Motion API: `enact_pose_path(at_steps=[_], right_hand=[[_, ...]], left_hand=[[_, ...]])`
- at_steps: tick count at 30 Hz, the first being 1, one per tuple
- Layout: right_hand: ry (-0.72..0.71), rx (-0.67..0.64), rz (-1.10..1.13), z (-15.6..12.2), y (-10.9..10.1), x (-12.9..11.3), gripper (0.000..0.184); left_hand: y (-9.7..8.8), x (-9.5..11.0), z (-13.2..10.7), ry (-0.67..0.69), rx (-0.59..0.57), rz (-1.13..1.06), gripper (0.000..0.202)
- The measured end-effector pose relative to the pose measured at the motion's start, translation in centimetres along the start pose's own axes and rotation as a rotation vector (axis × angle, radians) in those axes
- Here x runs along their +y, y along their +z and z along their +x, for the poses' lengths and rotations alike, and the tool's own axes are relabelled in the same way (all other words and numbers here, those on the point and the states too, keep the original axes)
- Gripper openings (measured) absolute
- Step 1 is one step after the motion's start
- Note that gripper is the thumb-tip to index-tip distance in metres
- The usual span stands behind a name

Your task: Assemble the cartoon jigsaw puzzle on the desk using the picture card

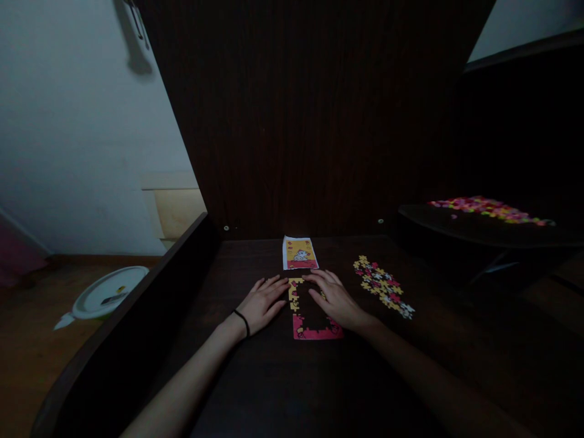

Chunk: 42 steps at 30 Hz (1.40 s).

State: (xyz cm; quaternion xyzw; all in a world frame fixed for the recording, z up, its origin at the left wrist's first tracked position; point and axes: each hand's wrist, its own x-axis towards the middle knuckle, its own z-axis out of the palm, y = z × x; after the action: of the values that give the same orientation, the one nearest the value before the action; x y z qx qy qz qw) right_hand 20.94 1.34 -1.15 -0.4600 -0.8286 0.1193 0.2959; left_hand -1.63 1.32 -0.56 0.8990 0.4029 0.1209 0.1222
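Dark wooden desk [255,389] supports the puzzle border [316,335], long axis running near to far, between the left hand [261,302], fingertips at its left edge, and the closer right hand [336,302], overlying its right side, both extended, gripping nothing visible.

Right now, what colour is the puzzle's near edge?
The puzzle's near edge is pinkish red; the head view shows it best.

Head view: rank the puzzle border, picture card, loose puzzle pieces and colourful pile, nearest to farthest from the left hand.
1. Puzzle border, just right of the left hand.
2. Picture card, beyond the border.
3. Loose puzzle pieces, out to the right.
4. Colourful pile, far right.
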Motion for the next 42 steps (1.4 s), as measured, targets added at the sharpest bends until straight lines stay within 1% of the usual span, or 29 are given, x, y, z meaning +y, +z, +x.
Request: enact_pose_path(at_steps=[3,8,18,23,27,29,32,34,37,39,42], right_hand=[[-0.026,-0.049,-0.040,0.0,0.2,0.1,0.030],[-0.022,-0.094,-0.072,0.0,0.2,0.0,0.031],[-0.041,-0.094,-0.058,0.0,0.3,0.2,0.031],[-0.068,-0.028,-0.034,-0.2,0.1,0.3,0.029],[-0.112,0.016,-0.008,-0.4,-0.1,0.1,0.025],[-0.121,0.063,0.000,-0.4,-0.2,0.0,0.024],[-0.109,0.176,0.023,-0.4,-0.4,0.1,0.025],[-0.081,0.243,0.041,-0.5,-0.6,0.3,0.026],[-0.043,0.300,0.059,-0.5,-0.9,0.6,0.028],[-0.045,0.323,0.069,-0.6,-1.1,0.6,0.028],[-0.065,0.347,0.077,-0.7,-1.3,0.4,0.028]], left_hand=[[-0.2,0.2,0.2,0.040,-0.019,-0.001,0.042],[0.1,0.1,0.3,0.060,-0.033,0.024,0.044],[0.0,0.2,0.3,0.057,-0.041,0.024,0.043],[-0.2,0.4,0.1,0.074,0.039,0.011,0.043],[-0.4,0.3,-0.1,0.081,0.116,0.006,0.038],[-0.5,0.1,-0.3,0.080,0.164,0.005,0.034],[-0.8,-0.6,-0.6,0.061,0.225,-0.003,0.031],[-1.0,-1.0,-0.8,0.027,0.236,-0.023,0.030],[-1.3,-1.4,-1.0,-0.050,0.277,-0.052,0.028],[-1.4,-1.4,-1.0,-0.115,0.292,-0.027,0.024],[-1.7,-1.3,-1.0,-0.221,0.282,0.043,0.022]])
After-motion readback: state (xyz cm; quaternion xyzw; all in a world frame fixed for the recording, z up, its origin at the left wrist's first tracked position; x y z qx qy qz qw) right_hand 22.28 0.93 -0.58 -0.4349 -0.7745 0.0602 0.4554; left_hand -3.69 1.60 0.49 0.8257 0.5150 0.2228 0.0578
